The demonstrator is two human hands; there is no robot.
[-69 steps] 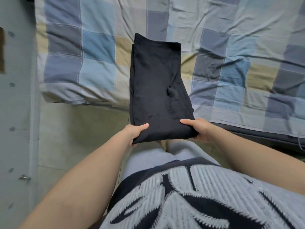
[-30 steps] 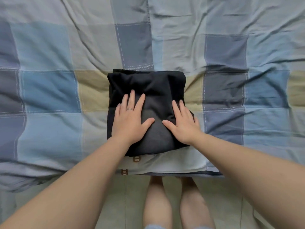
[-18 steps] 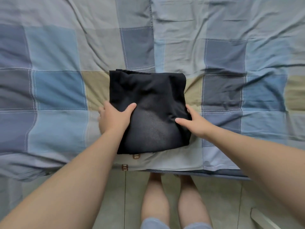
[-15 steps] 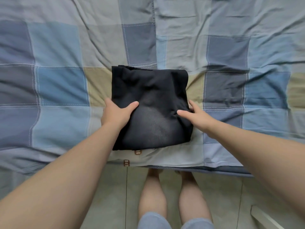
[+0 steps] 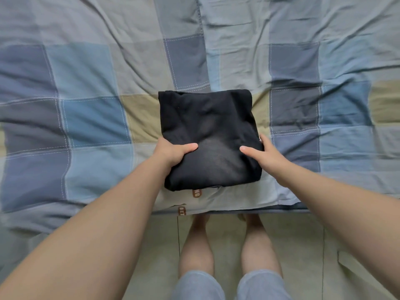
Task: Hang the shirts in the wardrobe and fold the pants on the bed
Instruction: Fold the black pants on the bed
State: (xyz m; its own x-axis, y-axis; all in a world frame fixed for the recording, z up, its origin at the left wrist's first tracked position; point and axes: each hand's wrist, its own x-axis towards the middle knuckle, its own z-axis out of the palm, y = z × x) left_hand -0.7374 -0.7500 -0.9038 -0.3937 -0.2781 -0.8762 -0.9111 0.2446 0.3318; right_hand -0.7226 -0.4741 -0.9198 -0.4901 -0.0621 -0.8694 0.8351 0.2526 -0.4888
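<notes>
A pair of black pants (image 5: 207,126), folded into a compact square, lies on the checked bedspread (image 5: 86,118) near the bed's front edge. My left hand (image 5: 173,153) grips the bundle's left side, thumb on top and fingers hidden beneath the cloth. My right hand (image 5: 263,155) holds its right side the same way, with the thumb lying on top and the fingers tucked at the edge. No shirts or wardrobe are in view.
The bedspread of blue, grey and tan squares fills most of the view. The bed's front edge (image 5: 238,210) runs across below the pants. Below it are a tiled floor (image 5: 151,245) and my bare legs (image 5: 201,245).
The long folded pants were folded again into a square and pressed flat with both palms. Both hands then slid to its sides and took hold; since then they have stayed put.
</notes>
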